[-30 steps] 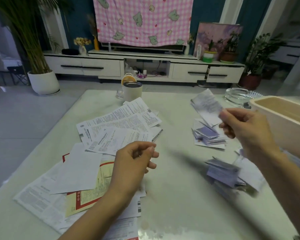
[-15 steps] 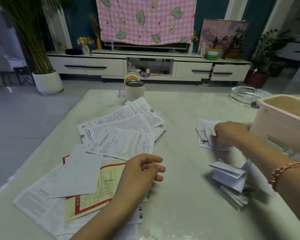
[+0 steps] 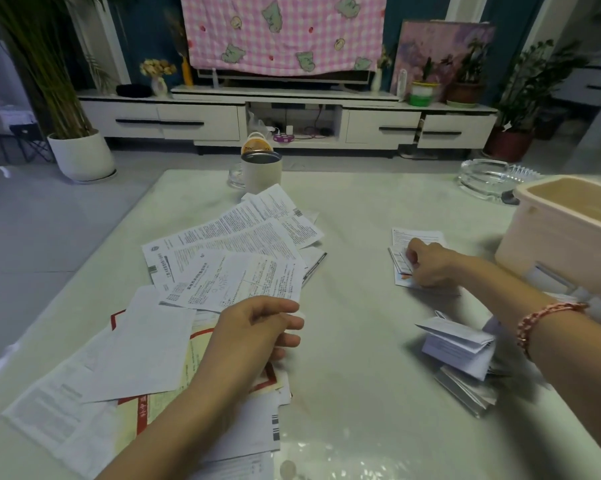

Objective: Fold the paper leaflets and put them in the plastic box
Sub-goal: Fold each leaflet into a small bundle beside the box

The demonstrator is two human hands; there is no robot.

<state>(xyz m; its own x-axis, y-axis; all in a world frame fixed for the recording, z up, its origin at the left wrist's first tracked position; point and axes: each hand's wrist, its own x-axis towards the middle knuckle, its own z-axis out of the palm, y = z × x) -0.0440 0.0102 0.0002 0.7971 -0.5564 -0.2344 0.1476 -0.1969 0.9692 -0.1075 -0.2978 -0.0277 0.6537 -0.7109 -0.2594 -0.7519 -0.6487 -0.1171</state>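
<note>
step: likely stacking folded leaflets | right hand [image 3: 430, 266] curled on folded pile [image 3: 418, 237] near plastic box [image 3: 551, 251], grip unclear | left hand [image 3: 254, 330] loosely curled, empty, above unfolded leaflets [image 3: 229, 251] | tip: press creases flat, square edges before boxing

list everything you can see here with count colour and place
unfolded leaflets: loose pile, white, one red-bordered, table's left
folded leaflets: two small stacks, white, table's right
plastic box: one, pale pink, table's right edge
mug: one, cream, table's far side
ashtray: one, clear glass, far right
table: one, white, under everything
tv cabinet: one, white, beyond the table
cloth: one, pink checked, above the cabinet
potted plants: several, green, floor and cabinet
bracelet: one, pink, right wrist
left hand: one, relaxed, over the unfolded pile
right hand: one, on the far folded stack, grip unclear
</note>
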